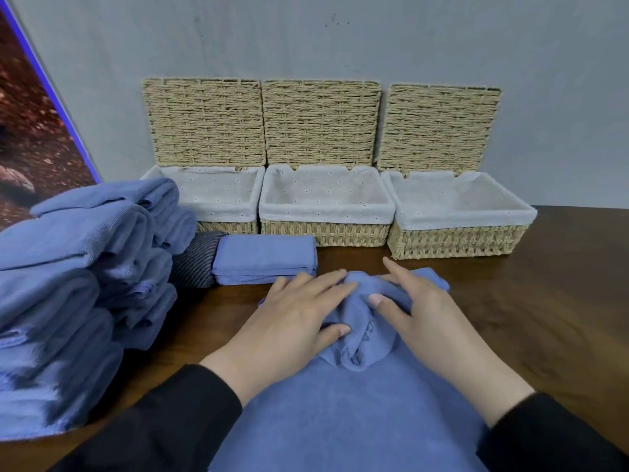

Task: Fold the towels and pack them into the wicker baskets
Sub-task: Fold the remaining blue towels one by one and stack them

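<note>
A blue towel (343, 410) lies spread on the wooden table in front of me, its far part bunched into a ridge. My left hand (292, 318) and my right hand (418, 315) press on either side of that ridge and pinch the cloth between thumbs and fingers. A folded blue towel (265, 258) lies just beyond my left hand. Three wicker baskets stand in a row against the wall, left (224, 226), middle (323, 233) and right (456, 241), each with a white lining, a raised lid and nothing visible inside.
A tall pile of blue towels (75, 284) fills the left side of the table. A dark striped cloth (195, 264) lies between the pile and the folded towel. Bare wood (544, 318) shows on the right. A grey wall (340, 46) is behind the baskets.
</note>
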The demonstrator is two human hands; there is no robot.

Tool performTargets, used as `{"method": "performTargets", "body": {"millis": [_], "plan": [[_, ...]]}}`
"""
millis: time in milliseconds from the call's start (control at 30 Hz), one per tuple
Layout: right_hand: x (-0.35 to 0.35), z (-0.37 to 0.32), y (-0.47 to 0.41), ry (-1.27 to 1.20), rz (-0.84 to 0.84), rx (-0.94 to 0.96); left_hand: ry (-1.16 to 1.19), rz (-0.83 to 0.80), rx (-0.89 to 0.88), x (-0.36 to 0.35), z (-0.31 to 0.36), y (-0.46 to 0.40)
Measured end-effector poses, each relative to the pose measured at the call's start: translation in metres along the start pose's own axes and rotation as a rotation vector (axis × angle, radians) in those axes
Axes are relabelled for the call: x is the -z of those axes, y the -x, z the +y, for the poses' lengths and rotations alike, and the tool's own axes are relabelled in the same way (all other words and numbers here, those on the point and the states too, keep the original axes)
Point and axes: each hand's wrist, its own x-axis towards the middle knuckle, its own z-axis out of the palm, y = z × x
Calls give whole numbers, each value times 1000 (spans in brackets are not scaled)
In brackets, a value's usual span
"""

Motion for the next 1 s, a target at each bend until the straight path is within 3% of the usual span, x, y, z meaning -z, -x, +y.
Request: {"method": "performTargets", "body": {"millis": [133, 233, 333, 433, 633, 700, 833, 933, 1000], "plan": [[4, 1, -1, -60, -20, -84, 7, 114, -90, -4, -2, 1], [8, -1, 3, -119, 62, -48, 42, 202, -104, 2, -2, 4], [19, -1, 7, -334, 122, 20, 67, 265, -132, 11, -3, 7], [30, -6, 10, -549, 18, 40, 80, 333, -172, 21, 6, 13], [49, -17, 25, -217, -252, -44, 95, 239, -120, 37, 21, 38], [65, -23, 34, 19, -363, -16, 76, 165, -103, 42, 17, 47], [100, -27, 48, 306, -426, -53, 52, 52, 81, 58, -5, 62], [123, -29, 49, 186, -224, -82, -30, 111, 320, 79, -15, 62], [126, -34, 38, -75, -98, -179, 58, 119, 461, 96, -12, 45]]}}
